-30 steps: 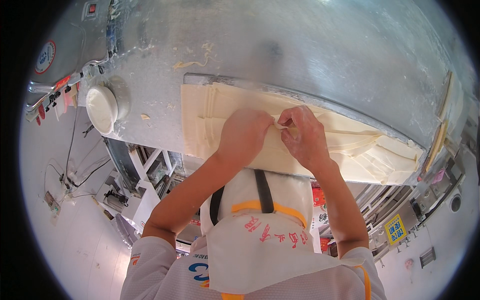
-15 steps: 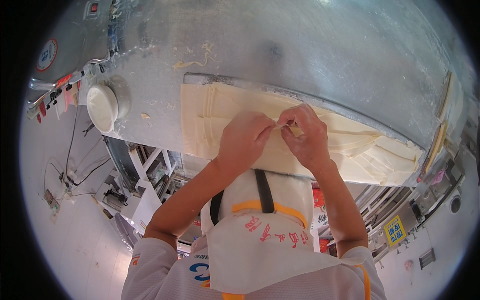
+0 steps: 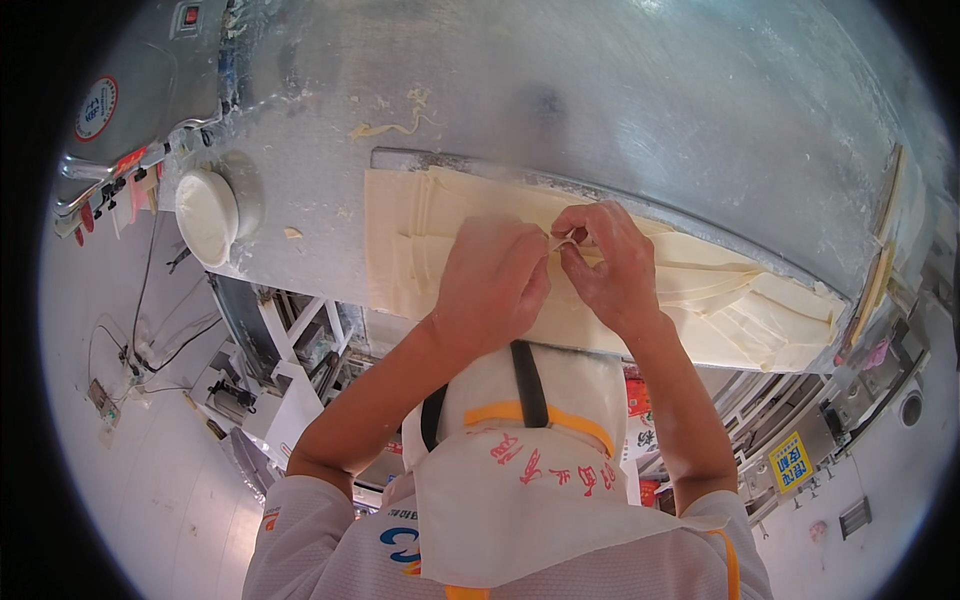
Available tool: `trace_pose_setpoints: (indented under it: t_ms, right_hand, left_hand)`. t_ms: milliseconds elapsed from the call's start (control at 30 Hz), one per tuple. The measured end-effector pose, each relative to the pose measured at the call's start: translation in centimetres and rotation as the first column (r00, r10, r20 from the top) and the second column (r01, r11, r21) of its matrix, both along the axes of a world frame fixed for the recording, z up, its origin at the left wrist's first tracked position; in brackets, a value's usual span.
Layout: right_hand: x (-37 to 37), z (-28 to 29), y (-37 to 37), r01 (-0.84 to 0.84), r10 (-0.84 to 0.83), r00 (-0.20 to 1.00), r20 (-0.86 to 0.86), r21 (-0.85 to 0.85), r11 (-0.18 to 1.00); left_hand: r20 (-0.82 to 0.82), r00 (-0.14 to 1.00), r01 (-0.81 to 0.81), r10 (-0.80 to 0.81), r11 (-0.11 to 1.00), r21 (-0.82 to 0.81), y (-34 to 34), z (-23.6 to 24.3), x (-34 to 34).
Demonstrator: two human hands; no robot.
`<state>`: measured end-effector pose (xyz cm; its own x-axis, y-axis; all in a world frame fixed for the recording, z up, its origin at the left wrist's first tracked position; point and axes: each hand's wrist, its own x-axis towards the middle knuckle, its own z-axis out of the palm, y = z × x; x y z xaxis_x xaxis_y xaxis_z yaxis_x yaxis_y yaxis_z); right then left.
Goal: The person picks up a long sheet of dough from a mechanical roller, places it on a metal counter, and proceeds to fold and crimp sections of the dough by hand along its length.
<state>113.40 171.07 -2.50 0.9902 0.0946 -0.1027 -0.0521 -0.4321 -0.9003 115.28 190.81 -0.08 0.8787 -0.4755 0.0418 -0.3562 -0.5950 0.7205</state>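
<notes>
Wide, pale dough sheets (image 3: 400,260) lie layered and creased on a board near the front edge of the metal worktop. Over their middle, my left hand (image 3: 495,280) is closed, its fingertips pinching one end of a thin bit of dough (image 3: 563,243). My right hand (image 3: 607,265) pinches the same bit from the right, thumb and forefinger bent round it. Much of what lies inside my left fingers is hidden.
A white bowl (image 3: 205,215) of white powder stands at the worktop's left. Dough scraps (image 3: 390,128) lie behind it on the metal worktop (image 3: 650,100). A steel appliance (image 3: 150,70) is at the upper left, long sticks (image 3: 870,285) at the right edge.
Both hands have shifted slightly; the right one is a little higher, and my left fingers have turned more inward around the dough bit. The sheets and bowl stay put.
</notes>
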Motion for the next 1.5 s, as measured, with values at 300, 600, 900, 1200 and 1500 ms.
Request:
trace_pose_setpoints:
  t_ms: [300, 600, 900, 1200, 1500]
  right_hand:
    - [3.5, -1.4, -1.2, -0.132, 0.119, 0.968, -0.219, -0.042, 0.990]
    - [4.5, -2.6, -0.1, -0.099, 0.065, 0.972, -0.225, -0.145, 0.984]
    - [4.7, -3.6, 3.7, -0.101, 0.109, 0.992, 0.061, -0.127, 0.987]
    - [6.9, -3.8, 8.4, -0.208, 0.209, 0.978, 0.004, -0.093, 0.974]
    - [8.0, -5.4, 9.1, -0.281, 0.291, 0.944, 0.158, -0.081, 0.956]
  left_hand:
    - [-0.259, 0.965, -0.058, 0.049, 0.998, -0.028, 1.4, -3.2, 4.1]
    - [-0.307, 0.878, -0.356, 0.369, 0.929, 0.098, 8.0, -3.4, 6.6]
    - [-0.394, 0.754, -0.455, 0.526, 0.850, 0.265, 8.3, -3.2, 3.9]
    - [-0.207, 0.803, -0.506, 0.559, 0.823, 0.258, 7.9, -4.9, 3.1]
    - [-0.091, 0.882, -0.444, 0.462, 0.881, 0.165, 7.4, -4.4, 2.5]
